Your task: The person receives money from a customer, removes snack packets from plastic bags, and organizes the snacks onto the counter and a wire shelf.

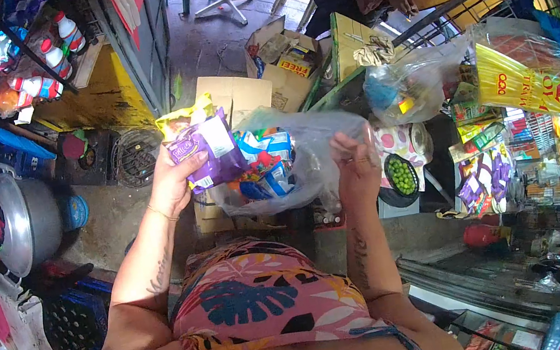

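Note:
Purple snack packs (pixel 213 146) and a yellow pack (pixel 187 115) behind them are in my left hand (pixel 175 169), the thumb pressed on the purple front. Beside them, a clear plastic bag (pixel 318 162) spreads between my hands, holding blue, white and red packets (pixel 267 159). My right hand (pixel 356 157) pinches the bag's right side, its fingers closed on the thin plastic. The purple packs overlap the bag's left edge; whether they touch the packets inside cannot be made out.
A large metal pot (pixel 27 221) stands at left, near a round burner grate (pixel 138 157). Cardboard boxes (pixel 234 95) lie ahead. Green fruit (pixel 402 176) fills a dark basket at right, below hanging plastic bags (pixel 417 84). Another person's hand (pixel 399 1) shows at the top right.

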A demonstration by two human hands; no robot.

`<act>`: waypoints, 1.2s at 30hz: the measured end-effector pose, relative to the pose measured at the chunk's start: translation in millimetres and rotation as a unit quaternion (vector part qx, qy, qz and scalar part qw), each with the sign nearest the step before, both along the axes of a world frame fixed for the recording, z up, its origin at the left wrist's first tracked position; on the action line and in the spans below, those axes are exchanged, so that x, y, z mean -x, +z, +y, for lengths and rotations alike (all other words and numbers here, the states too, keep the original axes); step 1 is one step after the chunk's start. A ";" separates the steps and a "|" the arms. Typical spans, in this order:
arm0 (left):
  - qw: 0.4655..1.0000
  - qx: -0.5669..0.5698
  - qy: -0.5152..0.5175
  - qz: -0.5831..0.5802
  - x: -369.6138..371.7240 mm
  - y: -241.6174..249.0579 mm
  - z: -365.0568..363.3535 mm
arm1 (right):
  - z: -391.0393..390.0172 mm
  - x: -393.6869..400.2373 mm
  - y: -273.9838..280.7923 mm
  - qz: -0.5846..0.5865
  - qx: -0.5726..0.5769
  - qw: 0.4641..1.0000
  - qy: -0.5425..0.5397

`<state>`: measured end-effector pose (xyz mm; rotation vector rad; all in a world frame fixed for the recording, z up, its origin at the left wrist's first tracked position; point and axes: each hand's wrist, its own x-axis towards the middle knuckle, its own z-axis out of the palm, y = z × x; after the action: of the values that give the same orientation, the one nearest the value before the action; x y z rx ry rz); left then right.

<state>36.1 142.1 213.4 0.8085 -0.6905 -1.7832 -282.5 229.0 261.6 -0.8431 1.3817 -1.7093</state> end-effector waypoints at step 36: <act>0.997 -0.014 -0.027 -0.077 -19.1 3.3 17.6 | -23.4 -55.3 -138.3 0.471 -0.087 0.848 0.227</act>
<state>55.2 159.6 216.7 0.9621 -0.7960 -1.7954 -227.3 205.6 123.3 -1.8667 1.6980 -0.7586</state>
